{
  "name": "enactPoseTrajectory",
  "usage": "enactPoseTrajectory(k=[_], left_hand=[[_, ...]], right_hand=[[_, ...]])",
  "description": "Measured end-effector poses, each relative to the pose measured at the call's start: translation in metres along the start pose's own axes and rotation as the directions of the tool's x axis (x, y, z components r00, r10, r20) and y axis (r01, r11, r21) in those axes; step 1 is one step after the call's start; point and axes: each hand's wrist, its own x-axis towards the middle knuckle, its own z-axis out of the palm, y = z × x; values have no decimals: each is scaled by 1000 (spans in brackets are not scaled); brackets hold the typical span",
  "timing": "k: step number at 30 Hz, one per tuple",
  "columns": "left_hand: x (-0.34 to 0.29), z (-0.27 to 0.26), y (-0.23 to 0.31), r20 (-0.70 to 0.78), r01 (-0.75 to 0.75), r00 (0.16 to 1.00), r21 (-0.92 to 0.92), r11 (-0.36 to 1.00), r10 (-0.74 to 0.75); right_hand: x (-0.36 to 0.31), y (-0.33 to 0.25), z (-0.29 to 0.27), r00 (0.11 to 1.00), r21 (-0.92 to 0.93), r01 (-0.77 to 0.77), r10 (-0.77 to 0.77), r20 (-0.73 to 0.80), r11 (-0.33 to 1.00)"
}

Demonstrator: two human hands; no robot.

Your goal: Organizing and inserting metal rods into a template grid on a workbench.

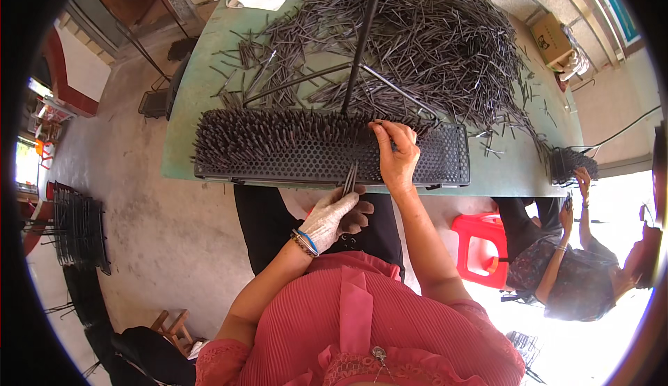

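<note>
A long black perforated board (445,153) lies along the table's near edge. Thin dark sticks (243,135) stand densely in its holes on the left, thinning to a back strip towards the middle. Bare holes show at the right end. In a grey-white work glove, my left hand (332,217) is closed around several thin dark sticks (351,177), which point up at the board's front edge. My bare right hand (398,155) is over the board, thumb and forefinger pinched beside the standing sticks. What sits between those fingertips is too small to tell.
A large heap of loose dark sticks (445,52) covers the far part of the green table (186,135). A black metal pole (363,38) with braces rises behind the board. At the right, a co-worker (581,274) handles another stick-filled piece (574,163) near a red stool (480,247).
</note>
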Motion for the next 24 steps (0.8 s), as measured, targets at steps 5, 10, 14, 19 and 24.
enactPoseTrajectory(k=[5, 10, 14, 19, 24], left_hand=[[1, -2, -1, 22, -2, 1000, -21, 1000, 3], [1, -2, 0, 14, 10, 1000, -10, 1000, -10], [1, -4, 0, 18, 14, 1000, -8, 1000, -14], [2, -5, -1, 25, 9, 1000, -16, 1000, -9], [2, -6, -2, 33, 11, 999, -14, 1000, -11]], right_hand=[[2, -3, 0, 999, -52, 29, -31, -36, 998], [2, 3, -2, 1000, -31, 9, -10, -23, 999], [0, 2, -6, 999, -59, 24, -22, 29, 998], [1, 1, -9, 983, -92, 172, -165, 86, 981], [0, 5, -6, 964, -118, 252, -238, 116, 961]])
